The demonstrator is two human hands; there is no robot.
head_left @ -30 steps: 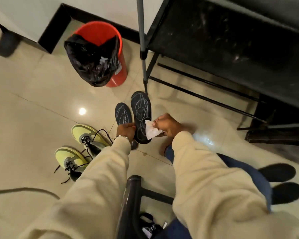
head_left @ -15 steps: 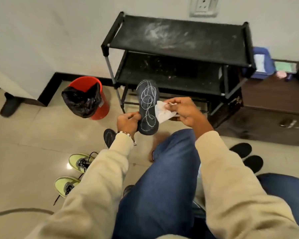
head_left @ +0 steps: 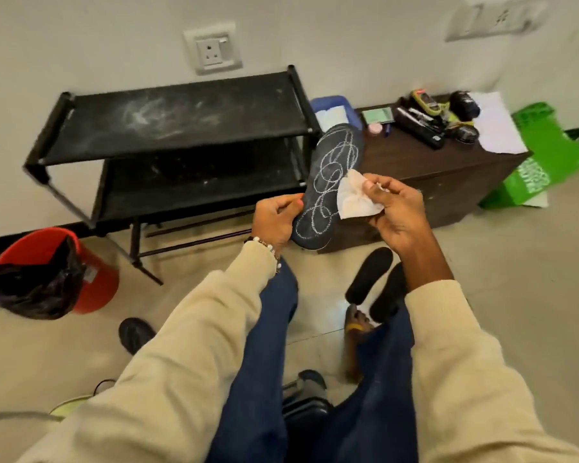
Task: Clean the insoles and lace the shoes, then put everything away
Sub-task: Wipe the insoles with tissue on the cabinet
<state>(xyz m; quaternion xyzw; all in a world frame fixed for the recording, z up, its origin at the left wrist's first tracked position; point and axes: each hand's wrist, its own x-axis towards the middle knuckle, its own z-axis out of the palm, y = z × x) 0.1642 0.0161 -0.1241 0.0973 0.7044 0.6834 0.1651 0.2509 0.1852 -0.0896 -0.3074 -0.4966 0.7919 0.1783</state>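
Insole (head_left: 331, 182) now lifted off floor, upright before shoe rack (head_left: 178, 128). Left hand (head_left: 274, 222) grips heel edge; right hand (head_left: 395, 208) pinches wipe (head_left: 351, 198) against it. Advice: wipe firmly along chalk scribbles, support behind.

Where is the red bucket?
The red bucket, lined with a black bag, stands on the floor at the far left, beside the black shoe rack.

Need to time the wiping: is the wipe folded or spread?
Crumpled: the wipe is bunched in the right hand, beside the chalk-marked insole.
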